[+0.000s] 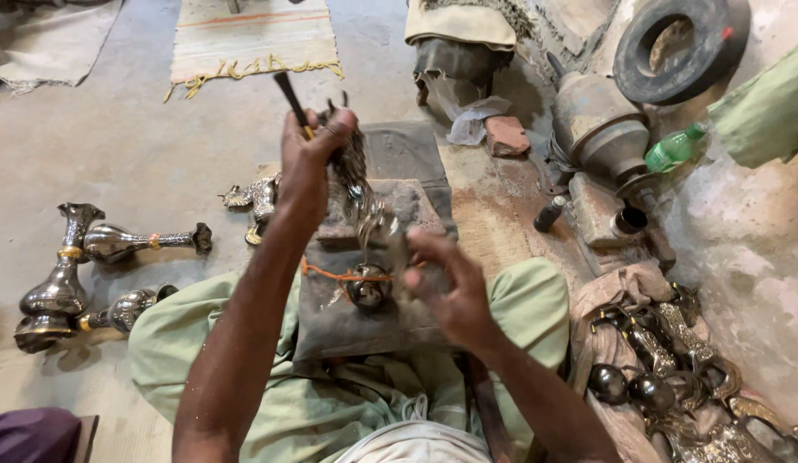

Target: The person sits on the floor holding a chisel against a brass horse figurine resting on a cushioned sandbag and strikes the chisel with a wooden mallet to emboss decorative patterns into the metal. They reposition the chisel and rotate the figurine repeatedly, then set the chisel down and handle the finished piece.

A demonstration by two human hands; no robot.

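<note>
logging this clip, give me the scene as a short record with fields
left hand: left hand raised, fist closed on a dark tool handle
right hand: right hand steadies a shiny metal piece on a dark pad over the lap
floor left: three metal vases lying down
floor right: pile of metal pieces on cloth
behind: green bottle, black ring, striped rug

Open floor [150, 146] is lying ahead and to the left, giving free passage up to the fringed mat [249, 39]. Metal vases [90, 266] are blocking the near left. A small metal figure [257, 199] is sitting just left of the dark work pad [347, 317]. On the right, the motor [598, 129], green bottle [673, 150] and a heap of metal pieces [673, 377] are crowding the way along the wall [750, 249]
</note>
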